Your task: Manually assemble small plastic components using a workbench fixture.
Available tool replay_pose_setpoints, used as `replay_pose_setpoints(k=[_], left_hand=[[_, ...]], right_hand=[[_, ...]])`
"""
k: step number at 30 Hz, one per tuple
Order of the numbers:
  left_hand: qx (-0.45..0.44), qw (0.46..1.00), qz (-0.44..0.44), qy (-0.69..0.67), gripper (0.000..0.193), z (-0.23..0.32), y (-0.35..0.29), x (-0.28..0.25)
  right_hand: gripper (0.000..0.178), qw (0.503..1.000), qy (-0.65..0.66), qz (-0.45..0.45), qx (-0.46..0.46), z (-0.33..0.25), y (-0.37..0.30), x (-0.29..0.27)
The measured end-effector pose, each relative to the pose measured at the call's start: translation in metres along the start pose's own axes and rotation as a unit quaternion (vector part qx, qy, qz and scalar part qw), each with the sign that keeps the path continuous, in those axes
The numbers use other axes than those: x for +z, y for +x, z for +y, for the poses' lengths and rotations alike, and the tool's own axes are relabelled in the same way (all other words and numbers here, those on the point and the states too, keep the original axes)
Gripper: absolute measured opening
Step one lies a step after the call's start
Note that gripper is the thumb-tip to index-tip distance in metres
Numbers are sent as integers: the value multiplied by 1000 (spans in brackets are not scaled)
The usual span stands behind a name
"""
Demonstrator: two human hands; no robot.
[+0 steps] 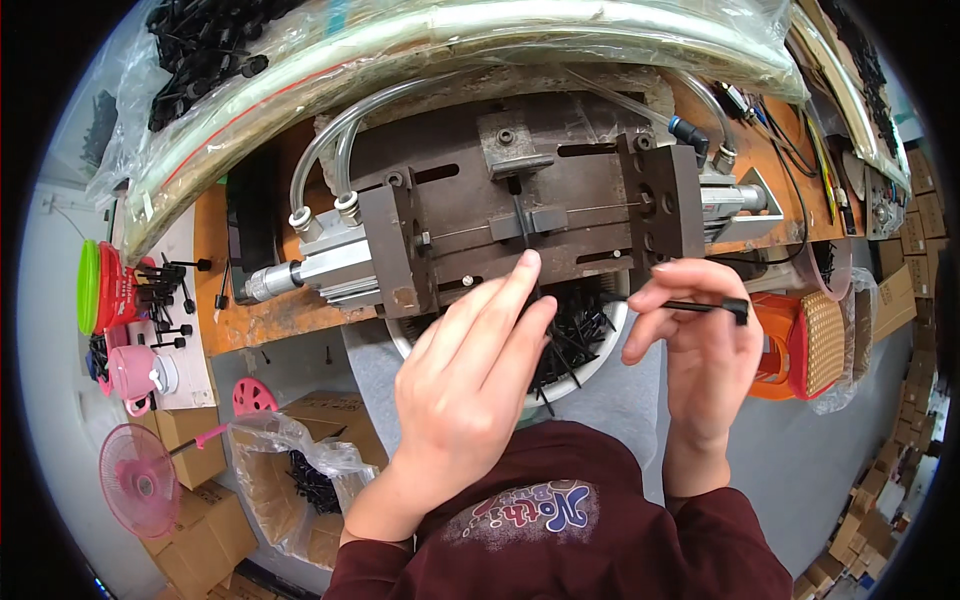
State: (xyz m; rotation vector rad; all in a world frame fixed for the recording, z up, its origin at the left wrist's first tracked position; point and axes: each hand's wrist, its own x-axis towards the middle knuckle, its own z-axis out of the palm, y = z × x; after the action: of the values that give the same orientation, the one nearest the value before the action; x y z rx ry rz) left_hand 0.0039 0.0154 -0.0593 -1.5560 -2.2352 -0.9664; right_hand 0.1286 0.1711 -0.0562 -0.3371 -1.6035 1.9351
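A black rod-shaped part (519,208) sits in the middle of a dark metal fixture (470,262), held between small blocks under a central clamp (507,150). My left hand (462,375) reaches over the fixture's front edge with fingers stretched out; a fingertip is at the part's near end. My right hand (705,345) is closed around another black rod with a wider head (738,311), to the right of the fixture. Below both hands, a white tub (613,345) on my lap holds many black rods (575,335), partly covered by my left hand.
Pneumatic cylinders (335,265) with clear hoses (305,165) flank the fixture on an orange workbench (265,325). A plastic-wrapped curved bundle (450,40) lies behind. A red stool (800,345) stands right; a pink fan (145,487) and plastic-lined box (270,480) stand lower left.
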Motion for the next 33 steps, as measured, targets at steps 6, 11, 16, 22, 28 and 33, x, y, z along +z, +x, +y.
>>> replay_pose_setpoints(k=[6, 11, 16, 22, 28, 33], left_hand=[[-31, 997, -30, 59, 28, 6, 7, 8], [-31, 994, -67, 77, 28, 5, 16, 2], [-44, 994, -73, 74, 27, 6, 16, 2], [-51, 994, -69, 60, 26, 5, 15, 2], [-23, 998, -40, 45, 25, -2, 8, 5], [-19, 983, -167, -72, 25, 3, -7, -24]], right_hand=[[91, 1000, 20, -19, -12, -7, -6, -2], [92, 998, -52, 19, -28, -13, -10, 4], [58, 989, -41, -12, -143, -5, -8, 11], [32, 926, -303, -93, -204, -11, -5, 4], [31, 852, -423, -122, -283, -3, 2, 8], [25, 827, -459, -141, -291, 1, 10, 11]])
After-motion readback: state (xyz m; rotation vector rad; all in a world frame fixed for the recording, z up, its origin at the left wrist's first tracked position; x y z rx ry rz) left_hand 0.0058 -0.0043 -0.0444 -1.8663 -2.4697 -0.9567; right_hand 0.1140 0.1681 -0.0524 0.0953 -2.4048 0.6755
